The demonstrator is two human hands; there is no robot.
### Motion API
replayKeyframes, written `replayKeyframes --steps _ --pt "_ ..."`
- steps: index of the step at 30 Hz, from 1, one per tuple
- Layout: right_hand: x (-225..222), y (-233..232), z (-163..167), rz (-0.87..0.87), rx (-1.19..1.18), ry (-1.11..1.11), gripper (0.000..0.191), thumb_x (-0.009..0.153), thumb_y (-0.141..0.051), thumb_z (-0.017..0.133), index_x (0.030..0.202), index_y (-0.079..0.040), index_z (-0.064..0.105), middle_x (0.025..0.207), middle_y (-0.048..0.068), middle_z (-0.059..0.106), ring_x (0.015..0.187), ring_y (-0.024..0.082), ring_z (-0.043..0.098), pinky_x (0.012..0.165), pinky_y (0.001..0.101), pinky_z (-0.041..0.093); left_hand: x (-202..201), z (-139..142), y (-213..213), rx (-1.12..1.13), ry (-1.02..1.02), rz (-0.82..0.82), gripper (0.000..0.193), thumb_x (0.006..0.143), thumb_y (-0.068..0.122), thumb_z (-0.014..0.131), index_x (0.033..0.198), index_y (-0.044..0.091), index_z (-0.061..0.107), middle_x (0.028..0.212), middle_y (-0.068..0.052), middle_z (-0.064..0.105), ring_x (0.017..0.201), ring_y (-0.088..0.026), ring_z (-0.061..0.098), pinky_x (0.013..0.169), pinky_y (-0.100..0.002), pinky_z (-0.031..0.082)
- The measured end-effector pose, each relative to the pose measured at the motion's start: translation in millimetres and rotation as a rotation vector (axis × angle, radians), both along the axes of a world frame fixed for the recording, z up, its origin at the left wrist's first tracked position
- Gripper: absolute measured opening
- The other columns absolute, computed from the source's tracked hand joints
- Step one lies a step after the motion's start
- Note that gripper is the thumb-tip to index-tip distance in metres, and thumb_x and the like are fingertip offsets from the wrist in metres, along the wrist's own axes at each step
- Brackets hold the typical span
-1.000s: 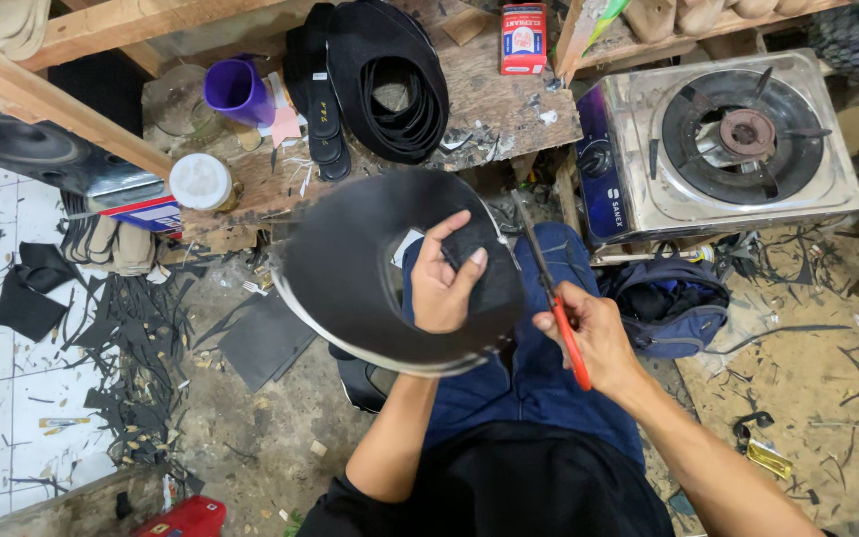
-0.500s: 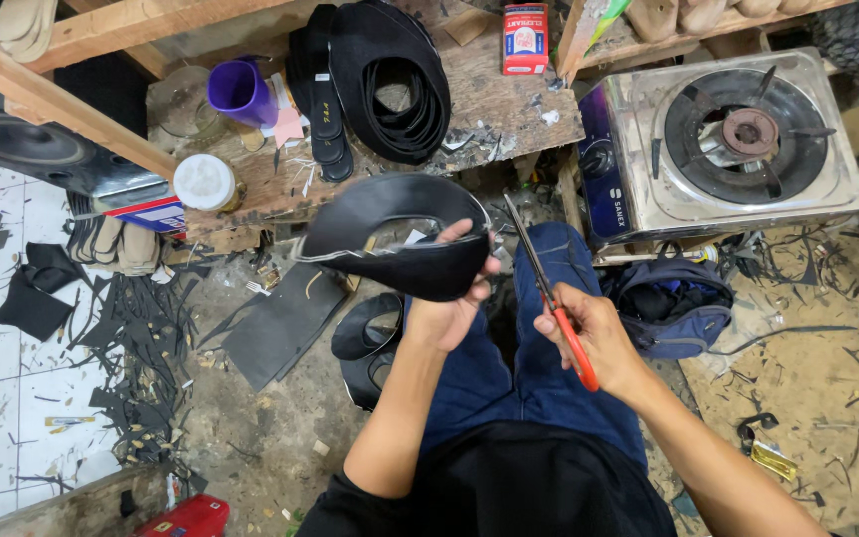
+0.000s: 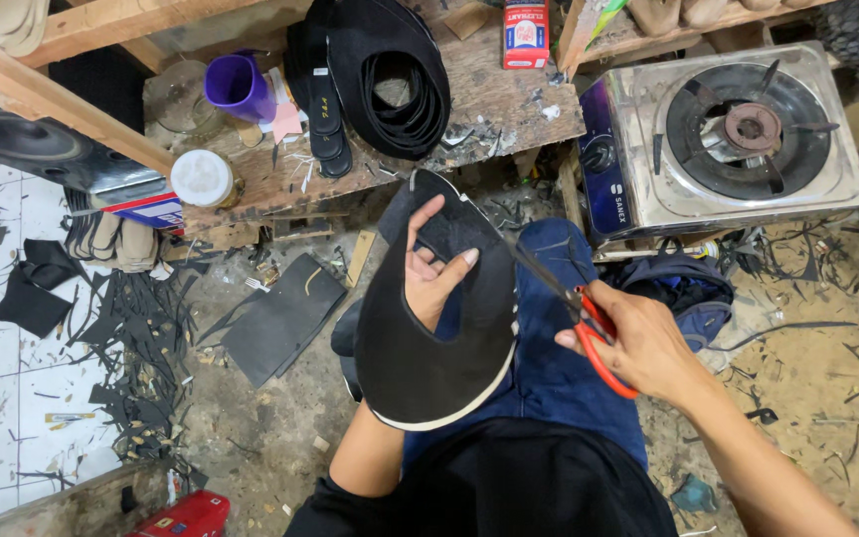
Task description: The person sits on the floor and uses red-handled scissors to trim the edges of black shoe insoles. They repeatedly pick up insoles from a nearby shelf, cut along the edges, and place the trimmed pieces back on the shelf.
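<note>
At frame centre my left hand (image 3: 434, 273) grips one black rubber sheet (image 3: 429, 348) over my lap, my right hand (image 3: 638, 343) closed on one pair of red-handled scissors (image 3: 574, 308), blades touching the sheet's right edge; one gas stove (image 3: 738, 129) upper right.
</note>
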State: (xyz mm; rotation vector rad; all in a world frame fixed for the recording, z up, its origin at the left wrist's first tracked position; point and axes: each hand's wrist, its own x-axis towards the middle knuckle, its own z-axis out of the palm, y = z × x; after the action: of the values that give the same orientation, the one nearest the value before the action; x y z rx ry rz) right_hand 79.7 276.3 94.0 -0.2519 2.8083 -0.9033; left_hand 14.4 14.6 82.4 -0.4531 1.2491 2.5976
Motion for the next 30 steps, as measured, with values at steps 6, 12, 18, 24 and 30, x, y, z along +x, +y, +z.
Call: replayKeyframes --steps 6,12,18,24,30 --pt "-4 -6 31 0.012 0.151 0.131 0.058 0.070 -0.056 0.078 0.094 -0.006 0.060 0.067 0.013 0.064 0.065 0.038 0.064 0.057 0.0471 0.048 -3 -20 -7 -0.713 0.371 -0.002 0.039 0.085 -0.001 0.089 0.112 -0.011 0.062 0.074 -0.005 0.055 0.060 -0.005 0.048 0.052 -0.022 0.039" --pt "-8 -4 38 0.020 0.218 0.175 0.062 0.069 -0.059 0.078 0.098 -0.007 0.062 0.069 0.013 0.066 0.067 0.037 0.066 0.059 0.0470 0.050 0 -20 -7 -0.296 0.431 -0.046 0.067 0.084 -0.005 0.078 0.145 -0.004 0.052 0.096 0.000 0.071 0.069 -0.002 0.060 0.063 -0.018 0.052" --pt "-11 -5 39 0.042 0.252 0.200 0.063 0.070 -0.061 0.077 0.097 -0.006 0.062 0.070 0.014 0.066 0.068 0.039 0.065 0.059 0.0478 0.050 2 -10 -8 -0.397 0.553 -0.029 0.069 0.088 -0.006 0.075 0.151 -0.004 0.047 0.134 -0.006 0.062 0.118 -0.011 0.062 0.102 -0.025 0.052" --pt "-16 -8 37 0.054 0.280 0.179 0.058 0.072 -0.054 0.078 0.094 -0.005 0.058 0.072 0.015 0.064 0.071 0.039 0.065 0.060 0.0488 0.050 6 -16 5 -0.193 0.489 -0.081 0.073 0.087 -0.007 0.076 0.152 -0.004 0.043 0.140 -0.012 0.058 0.123 -0.016 0.061 0.106 -0.032 0.052" --pt "-24 -14 32 0.102 0.226 0.328 0.050 0.071 -0.040 0.080 0.096 -0.003 0.057 0.081 0.016 0.064 0.075 0.039 0.065 0.060 0.0485 0.050 15 -21 19 -0.110 0.378 -0.092 0.077 0.087 -0.011 0.075 0.156 -0.001 0.043 0.119 -0.014 0.070 0.090 -0.016 0.067 0.078 -0.028 0.056"
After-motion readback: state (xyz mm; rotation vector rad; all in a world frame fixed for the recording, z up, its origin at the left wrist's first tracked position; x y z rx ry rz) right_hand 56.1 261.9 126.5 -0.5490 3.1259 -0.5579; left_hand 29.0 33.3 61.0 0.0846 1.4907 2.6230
